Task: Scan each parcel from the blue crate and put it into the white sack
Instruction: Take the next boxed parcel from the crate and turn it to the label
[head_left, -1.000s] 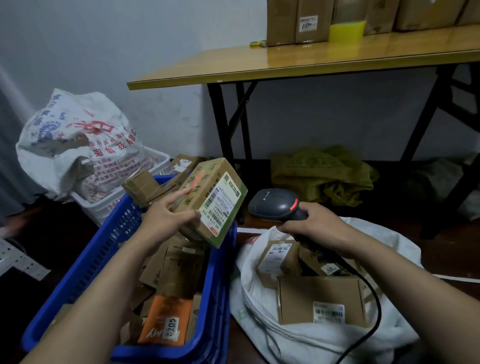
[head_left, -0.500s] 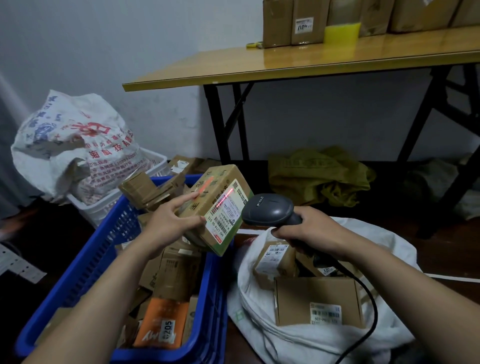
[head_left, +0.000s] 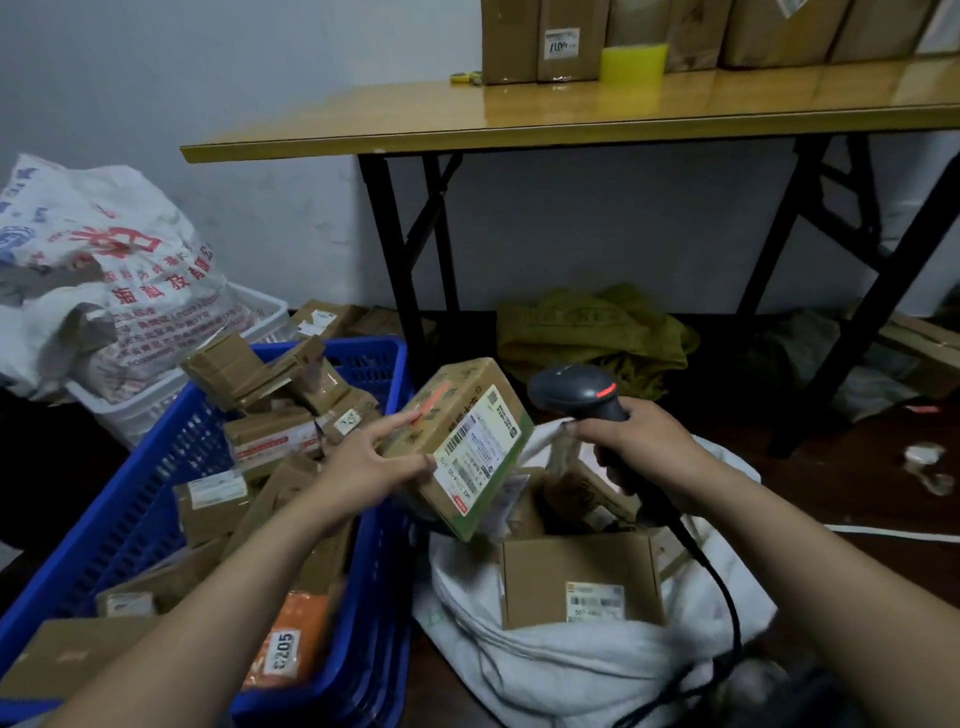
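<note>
Fingers (head_left: 402, 422) of the left hand (head_left: 371, 465) lie long and nearly straight over the top of the green-edged parcel (head_left: 467, 447), with the thumb pressed to its near face, so the box is pinched rather than cupped. It hangs tilted in the air, just past the right rim of the blue crate (head_left: 156, 467) and above the near lip of the white sack (head_left: 571, 670), its label turned up toward me. The right hand (head_left: 641, 441) is curled round the handle of the scanner (head_left: 571, 392), whose head sits close beside the parcel's far corner without touching it. I see no red line on the label, so I judge we are at the seam between scanning and dropping, though I cannot tell whether the read has registered. If it has, the next move is to swing the parcel right and lower it beside the brown box (head_left: 576, 577) in the sack, then ease the pinch apart. If it hasn't, the scanner must tip down onto the barcode.
</note>
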